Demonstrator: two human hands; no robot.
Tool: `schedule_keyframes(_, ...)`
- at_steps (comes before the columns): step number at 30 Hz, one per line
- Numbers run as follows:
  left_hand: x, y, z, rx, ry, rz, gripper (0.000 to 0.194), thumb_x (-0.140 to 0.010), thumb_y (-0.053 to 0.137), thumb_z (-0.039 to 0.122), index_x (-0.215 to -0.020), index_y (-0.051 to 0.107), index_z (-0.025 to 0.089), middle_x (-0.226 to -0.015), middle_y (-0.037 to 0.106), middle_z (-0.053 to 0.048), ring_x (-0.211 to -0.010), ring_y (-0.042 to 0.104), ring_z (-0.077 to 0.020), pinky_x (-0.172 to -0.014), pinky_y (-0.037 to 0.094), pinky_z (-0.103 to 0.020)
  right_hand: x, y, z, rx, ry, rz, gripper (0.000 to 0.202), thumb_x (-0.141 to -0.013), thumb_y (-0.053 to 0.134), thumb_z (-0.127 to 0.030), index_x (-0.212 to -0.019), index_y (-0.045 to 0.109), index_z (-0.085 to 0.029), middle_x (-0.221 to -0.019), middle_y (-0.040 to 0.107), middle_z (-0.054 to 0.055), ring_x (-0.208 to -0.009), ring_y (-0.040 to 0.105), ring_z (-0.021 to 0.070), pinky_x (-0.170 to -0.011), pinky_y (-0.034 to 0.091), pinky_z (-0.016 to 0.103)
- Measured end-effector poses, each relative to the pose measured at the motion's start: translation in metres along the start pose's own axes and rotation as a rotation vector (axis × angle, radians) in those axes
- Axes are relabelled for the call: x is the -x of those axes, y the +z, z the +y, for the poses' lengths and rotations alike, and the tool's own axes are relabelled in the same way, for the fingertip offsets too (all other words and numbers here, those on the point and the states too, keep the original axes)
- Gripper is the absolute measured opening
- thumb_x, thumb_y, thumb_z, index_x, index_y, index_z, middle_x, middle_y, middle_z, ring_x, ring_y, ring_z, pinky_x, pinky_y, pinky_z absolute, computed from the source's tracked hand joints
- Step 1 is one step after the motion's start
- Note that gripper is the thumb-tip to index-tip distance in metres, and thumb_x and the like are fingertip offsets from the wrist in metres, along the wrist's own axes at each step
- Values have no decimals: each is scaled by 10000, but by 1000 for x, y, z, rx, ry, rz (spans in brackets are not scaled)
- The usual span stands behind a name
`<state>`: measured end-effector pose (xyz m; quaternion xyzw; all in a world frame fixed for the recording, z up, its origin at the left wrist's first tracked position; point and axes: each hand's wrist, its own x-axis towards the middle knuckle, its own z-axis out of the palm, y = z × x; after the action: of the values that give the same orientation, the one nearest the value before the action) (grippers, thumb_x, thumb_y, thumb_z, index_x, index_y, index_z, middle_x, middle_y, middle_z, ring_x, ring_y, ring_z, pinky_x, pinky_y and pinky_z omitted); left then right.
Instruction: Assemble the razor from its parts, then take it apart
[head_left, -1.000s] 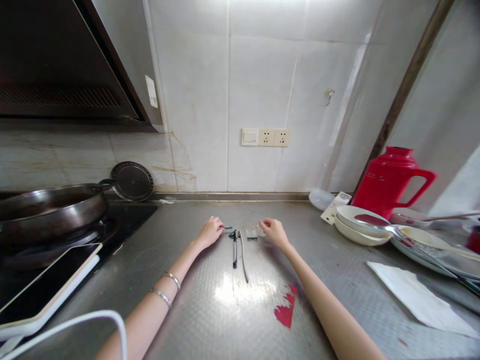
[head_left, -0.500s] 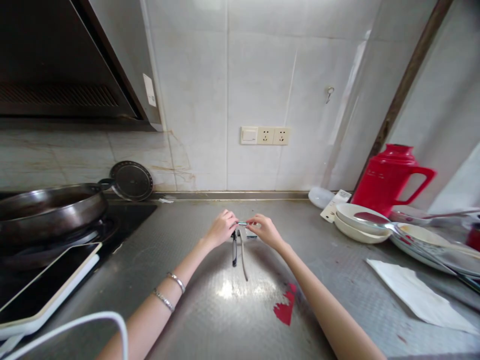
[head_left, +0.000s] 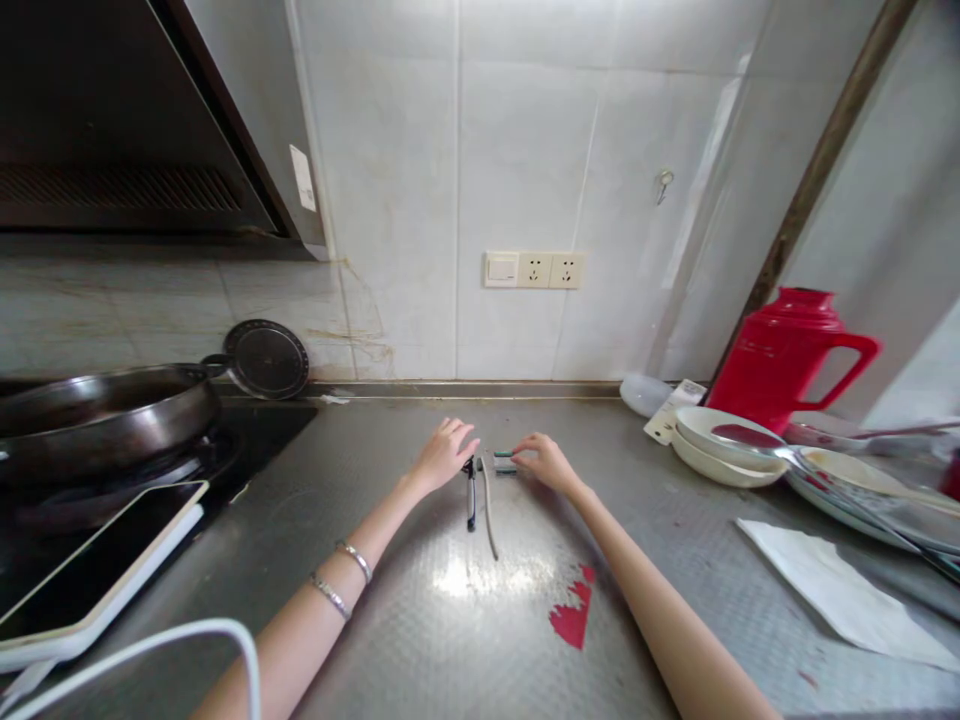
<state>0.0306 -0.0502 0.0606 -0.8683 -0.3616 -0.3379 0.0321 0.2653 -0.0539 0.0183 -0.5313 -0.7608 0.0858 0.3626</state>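
My left hand (head_left: 444, 457) hovers over the steel counter with its fingers apart and nothing in them, just left of a black slim item (head_left: 471, 500). Beside that item, a thin grey cord (head_left: 489, 510) lies lengthwise on the counter. My right hand (head_left: 545, 462) pinches the right end of a small greenish stick (head_left: 503, 454) at the counter's surface. Just below it lies another small thin item (head_left: 506, 470), too small to name.
A pan (head_left: 112, 410) and a tablet (head_left: 97, 580) are at the left on the stove side, a white cable (head_left: 187, 628) in front. Bowls (head_left: 727, 450), a red thermos (head_left: 787, 350) and a white tissue (head_left: 832, 590) are at the right. Red scraps (head_left: 572, 615) lie near front.
My left hand has let go of the small stick and its fingers have spread. My right hand has moved slightly right and down with the stick.
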Motion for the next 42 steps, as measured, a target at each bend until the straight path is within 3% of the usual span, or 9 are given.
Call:
schedule_keyframes(12, 0, 0, -1, -8, 5, -4, 317, -879, 373, 346, -1009, 590, 155, -933, 586, -72, -914, 495, -177, -841, 398, -330, 0, 5, 8, 36, 47, -103, 225, -698, 596, -351, -810, 711, -192, -933, 632, 61, -875, 546, 188, -808, 376, 279)
schedule_keyframes(29, -1, 1, 0, -29, 25, -1, 325, -875, 379, 354, -999, 598, 148, -923, 594, -76, -898, 495, -178, -828, 405, -329, 1, 2, 8, 21, -23, -100, 209, -704, 595, -336, -777, 710, -177, -905, 645, 75, -828, 569, 182, -780, 402, 269)
schedule_keyframes(42, -1, -1, 2, -16, 26, -4, 332, -878, 369, 361, -999, 600, 155, -917, 598, -73, -901, 497, -177, -836, 401, -333, 1, -1, 1, 30, 13, -134, 257, -718, 572, -364, -802, 712, -166, -872, 646, 63, -807, 575, 175, -763, 400, 251)
